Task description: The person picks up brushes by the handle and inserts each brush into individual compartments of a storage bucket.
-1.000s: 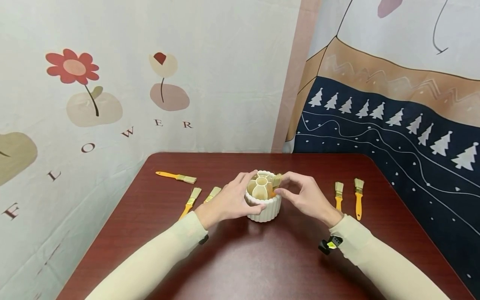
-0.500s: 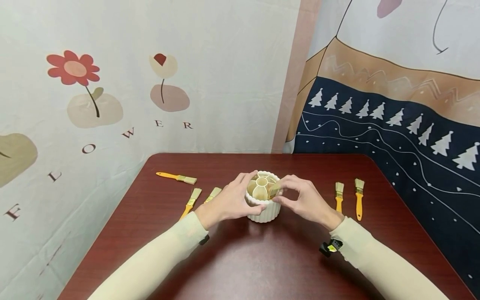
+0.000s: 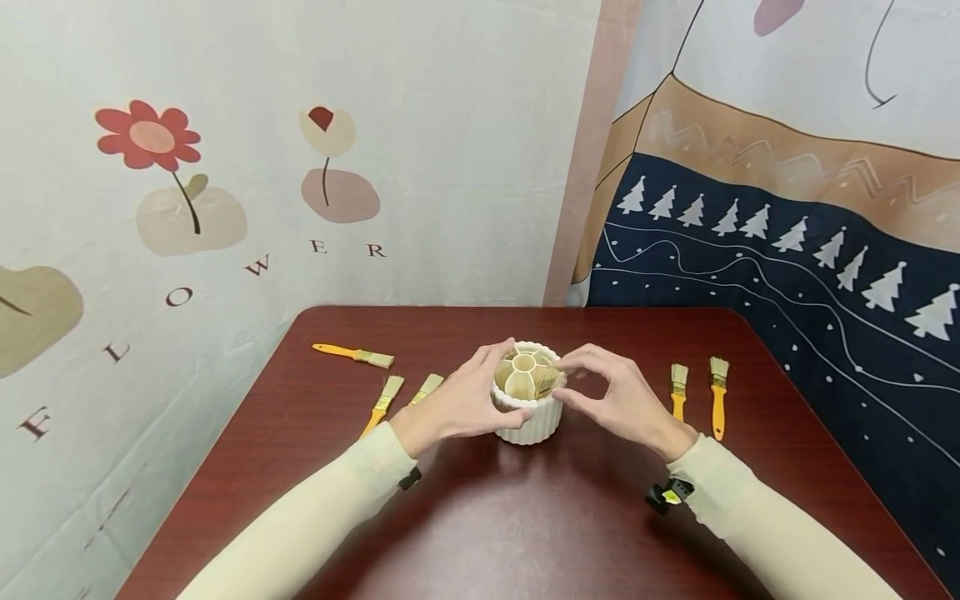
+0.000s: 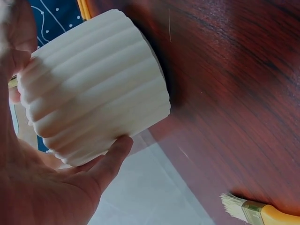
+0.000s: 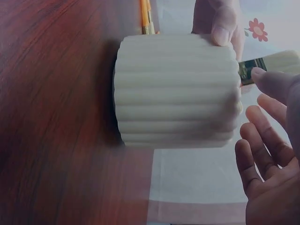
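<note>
At the white holder [image 3: 534,427] on the table [image 3: 525,517], our left hand [image 3: 461,398] grips the side while our right hand [image 3: 624,398], thumb and fingers apart, seems to pinch nothing; a thumb snag, we judge, could tilt the brush [image 3: 546,382] in the near-right compartment

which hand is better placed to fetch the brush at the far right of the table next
Likely the right hand: it is nearer that brush, while the left hand grips the white pot.
</note>
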The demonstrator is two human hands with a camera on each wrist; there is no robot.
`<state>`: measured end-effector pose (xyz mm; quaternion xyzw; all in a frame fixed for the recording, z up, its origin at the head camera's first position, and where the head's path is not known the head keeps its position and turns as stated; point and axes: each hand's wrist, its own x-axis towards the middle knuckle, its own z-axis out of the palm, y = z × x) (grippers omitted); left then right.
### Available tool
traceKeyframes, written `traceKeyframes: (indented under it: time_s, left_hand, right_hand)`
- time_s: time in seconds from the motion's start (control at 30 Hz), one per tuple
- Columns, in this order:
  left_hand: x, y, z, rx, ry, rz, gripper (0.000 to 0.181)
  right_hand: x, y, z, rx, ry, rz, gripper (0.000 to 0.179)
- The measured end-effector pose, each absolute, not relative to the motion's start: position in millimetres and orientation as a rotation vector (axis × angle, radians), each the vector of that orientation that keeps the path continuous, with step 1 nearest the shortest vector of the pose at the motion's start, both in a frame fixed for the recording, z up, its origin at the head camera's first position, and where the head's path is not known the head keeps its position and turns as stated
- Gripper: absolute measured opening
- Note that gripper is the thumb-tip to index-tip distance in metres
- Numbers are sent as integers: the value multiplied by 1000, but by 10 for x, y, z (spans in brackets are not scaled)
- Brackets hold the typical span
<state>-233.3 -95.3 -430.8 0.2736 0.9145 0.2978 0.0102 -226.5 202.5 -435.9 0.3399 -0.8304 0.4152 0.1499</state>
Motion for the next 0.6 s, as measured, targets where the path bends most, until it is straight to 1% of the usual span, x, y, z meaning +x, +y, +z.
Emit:
traceKeyframes:
  time_s: [0.17,0.27,0.4,0.6]
  left_hand:
    - [-2296,-951,-4278,812,2845,967,124]
    - [-2242,-918,-4251,760,2891,974,126]
    - [-2162,-834,-4222,702,3032,942,124]
    - [-2071,-716,-4199,618,3182,859,113]
  right_hand:
    - [-2276,2131,-4312,849,-2434,1173,44]
    - [-2292,2220,-4306,776,-2450,1130,41]
    - [-2312,2351,-4313,686,-2488,1049,34]
    - [-2355,2571,-4318,533,-2553,940,30]
